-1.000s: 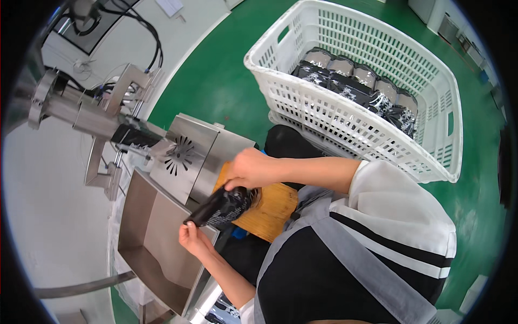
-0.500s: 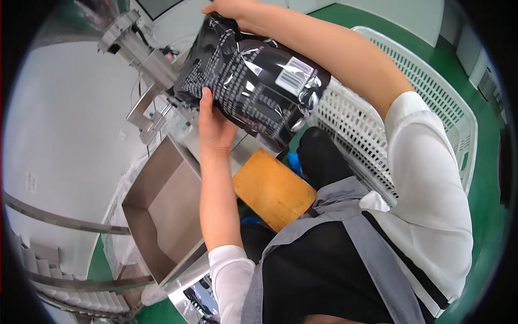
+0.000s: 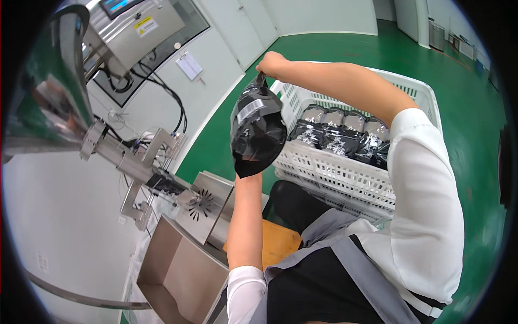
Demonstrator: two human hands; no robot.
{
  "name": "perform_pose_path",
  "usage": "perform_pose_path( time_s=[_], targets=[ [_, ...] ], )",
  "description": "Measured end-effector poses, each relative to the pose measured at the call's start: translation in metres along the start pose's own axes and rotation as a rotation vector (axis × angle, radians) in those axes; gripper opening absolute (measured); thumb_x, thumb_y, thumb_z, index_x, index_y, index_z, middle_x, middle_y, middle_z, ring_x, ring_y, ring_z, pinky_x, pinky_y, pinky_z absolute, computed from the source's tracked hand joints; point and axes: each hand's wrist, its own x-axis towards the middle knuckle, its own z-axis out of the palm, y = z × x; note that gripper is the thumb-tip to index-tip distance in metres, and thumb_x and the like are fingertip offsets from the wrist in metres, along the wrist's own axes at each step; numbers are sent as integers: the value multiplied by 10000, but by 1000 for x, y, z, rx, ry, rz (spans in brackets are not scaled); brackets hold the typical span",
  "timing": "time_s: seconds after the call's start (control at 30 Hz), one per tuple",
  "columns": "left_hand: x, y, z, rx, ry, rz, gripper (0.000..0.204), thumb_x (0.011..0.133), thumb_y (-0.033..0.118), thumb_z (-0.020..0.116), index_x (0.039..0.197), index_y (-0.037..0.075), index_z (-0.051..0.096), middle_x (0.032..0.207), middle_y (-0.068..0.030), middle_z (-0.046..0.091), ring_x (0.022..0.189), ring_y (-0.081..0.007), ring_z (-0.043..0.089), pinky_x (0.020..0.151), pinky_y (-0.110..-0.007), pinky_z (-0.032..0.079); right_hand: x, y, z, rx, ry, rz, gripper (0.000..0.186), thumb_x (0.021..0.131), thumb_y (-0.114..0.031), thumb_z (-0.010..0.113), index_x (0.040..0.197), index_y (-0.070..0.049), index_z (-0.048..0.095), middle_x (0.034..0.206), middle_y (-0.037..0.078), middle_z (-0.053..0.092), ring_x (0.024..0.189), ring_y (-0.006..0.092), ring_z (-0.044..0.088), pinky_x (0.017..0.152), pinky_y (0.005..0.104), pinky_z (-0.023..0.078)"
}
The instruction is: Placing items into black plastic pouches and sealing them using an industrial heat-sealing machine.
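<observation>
A filled, glossy black foil pouch (image 3: 256,129) with a white barcode label hangs between my hands, its bottom turned toward me. At the top, my right hand (image 3: 273,63) is closed on the pouch's gathered end. My left hand (image 3: 249,175) holds the pouch from below and behind; its fingers are mostly hidden by the foil. To the right, a white perforated plastic basket (image 3: 334,170) holds several similar black pouches (image 3: 340,135) standing in a row, partly covered by my right arm.
On the left stands a filling machine with a steel hopper (image 3: 48,97) and a slanted tube (image 3: 135,164). Below it sits an open metal tray (image 3: 189,275). A wooden stool top (image 3: 278,243) is near my knee. A clipboard (image 3: 189,66) hangs on the wall beyond the green floor (image 3: 324,46).
My view has swung up and right, bringing the basket's pouches into sight. The pouch has turned from lying across my hands to hanging nearly upright, with both hands still on it.
</observation>
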Motion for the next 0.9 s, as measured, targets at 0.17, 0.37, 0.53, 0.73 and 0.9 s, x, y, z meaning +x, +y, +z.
perform_pose_path(
  time_s=[0.17,0.37,0.53,0.73,0.9],
  targets=[
    [17,10,37,-852,-71,-648,439,916,382,419,1159,36,534,1138,-116,578,1008,-228,576,855,-351,482,-23,1,-95,191,58,15,374,812,-332,647,609,-29,563,503,36,453,396,131,365,372,304,283],
    [12,18,5,-397,6,-570,354,896,247,531,1051,-71,523,885,-169,592,817,-232,587,789,-421,509,-109,19,-184,-513,340,-763,209,850,-182,551,808,20,582,610,99,541,490,209,491,466,335,378],
    [-36,29,-50,-165,66,-535,249,906,195,515,1031,-16,559,807,-90,586,707,-142,556,654,-311,495,-146,68,-187,-718,303,-845,315,843,-258,592,668,-3,533,591,157,491,543,321,457,509,379,371],
    [-99,41,-105,-62,197,-636,230,894,194,533,1012,-2,552,765,-63,561,654,-119,507,617,-263,444,-130,172,-204,-307,81,-108,277,856,-205,589,688,14,557,559,89,541,473,208,535,476,330,423],
    [-144,57,-137,2,403,-655,204,895,172,527,968,-18,544,761,-62,545,662,-118,486,605,-253,413,-162,272,-171,-671,-494,723,607,804,-374,644,1260,-38,426,950,235,602,769,288,644,515,399,536]
  ],
)
